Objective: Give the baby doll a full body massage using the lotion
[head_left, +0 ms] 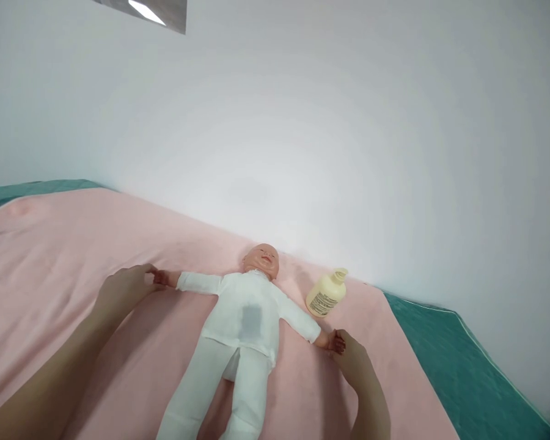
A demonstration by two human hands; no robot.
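Note:
A baby doll [242, 311] in a white top and white trousers lies on its back, arms stretched out to both sides. Its head points toward the wall, and a grey patch marks the front of the top. My left hand [127, 287] is closed around the doll's hand on the left side. On the right, my right hand [352, 357] grips the doll's other hand between thumb and fingers. Just beyond that arm stands a pale yellow pump bottle [325, 294] with printed text. The doll's feet are cut off by the lower picture edge.
A pink sheet [132, 226] with some creases lies under the doll. Green cloth [467, 360] shows past its right side and at the far left. A white wall [302, 122] rises right behind the doll's head. High on it at the left is a grey panel [165, 12].

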